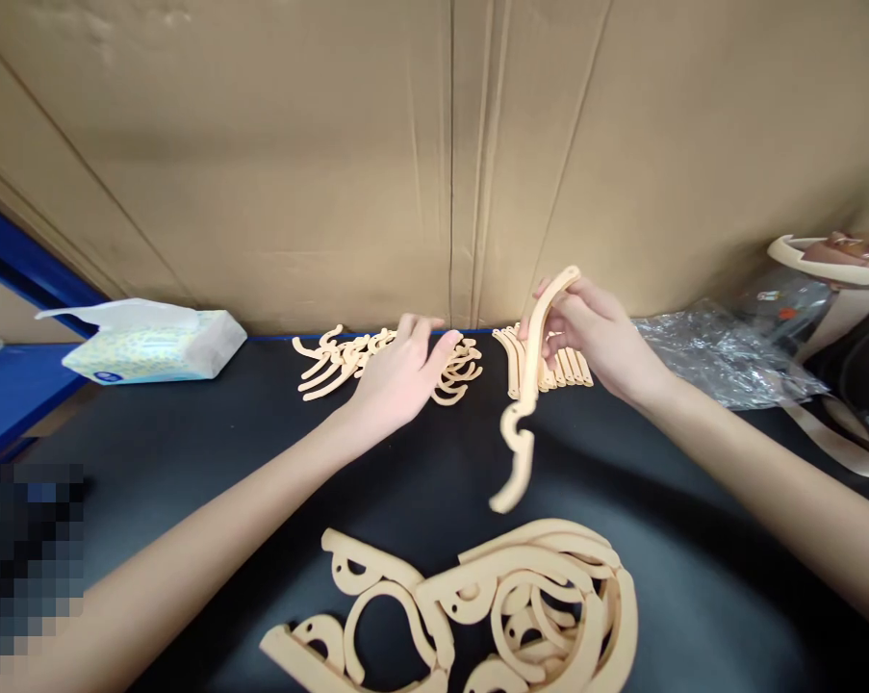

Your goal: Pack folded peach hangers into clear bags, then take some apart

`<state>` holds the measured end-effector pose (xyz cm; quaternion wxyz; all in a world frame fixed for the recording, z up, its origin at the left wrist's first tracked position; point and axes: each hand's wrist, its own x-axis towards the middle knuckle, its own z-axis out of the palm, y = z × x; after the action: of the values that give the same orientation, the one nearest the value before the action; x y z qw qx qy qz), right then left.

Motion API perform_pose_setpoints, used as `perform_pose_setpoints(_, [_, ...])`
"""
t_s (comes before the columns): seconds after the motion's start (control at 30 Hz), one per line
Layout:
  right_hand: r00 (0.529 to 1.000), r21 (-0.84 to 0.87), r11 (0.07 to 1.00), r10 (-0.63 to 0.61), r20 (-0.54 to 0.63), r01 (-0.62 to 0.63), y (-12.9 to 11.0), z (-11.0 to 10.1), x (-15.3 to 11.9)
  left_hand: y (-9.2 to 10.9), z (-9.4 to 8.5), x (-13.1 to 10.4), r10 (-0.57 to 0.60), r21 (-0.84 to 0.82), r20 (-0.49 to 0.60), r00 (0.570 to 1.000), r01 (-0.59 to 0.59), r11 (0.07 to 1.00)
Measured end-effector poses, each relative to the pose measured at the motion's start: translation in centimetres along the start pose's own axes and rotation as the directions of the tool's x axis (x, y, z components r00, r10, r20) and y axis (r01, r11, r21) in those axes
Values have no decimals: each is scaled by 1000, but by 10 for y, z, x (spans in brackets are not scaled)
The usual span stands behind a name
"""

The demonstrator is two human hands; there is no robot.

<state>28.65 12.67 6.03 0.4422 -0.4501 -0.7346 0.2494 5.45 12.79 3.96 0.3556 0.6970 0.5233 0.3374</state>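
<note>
A long, curved beige piece [539, 337] with a hook-shaped bend hangs from my right hand [593, 332], whose fingers grip its upper part. Behind it lies a row of beige strips [571, 369] set side by side. My left hand [403, 371] reaches over a pile of small curved beige pieces [340, 358], thumb and fingers apart; its fingertips are near the pieces and partly hidden. Closer to me, larger beige curved parts [549, 558] are heaped and joined together on the black table [275, 481].
A tissue pack [152, 342] lies at the back left beside a blue frame [15, 255]. Crumpled clear plastic [723, 356] and a bag with pale straps [845, 443] are at the right. Brown cardboard [296, 164] stands along the back.
</note>
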Motion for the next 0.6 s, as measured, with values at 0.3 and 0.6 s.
perform_pose_setpoints(0.3, [991, -344, 932, -133, -35, 113, 0, -24, 0, 32, 4, -16, -47, -371, 251, 967, 141, 918])
perform_pose_setpoints(0.6, [920, -674, 633, -186, 346, 381, -15, 15, -23, 25, 16, -21, 28, -230, 209, 977, 21, 973])
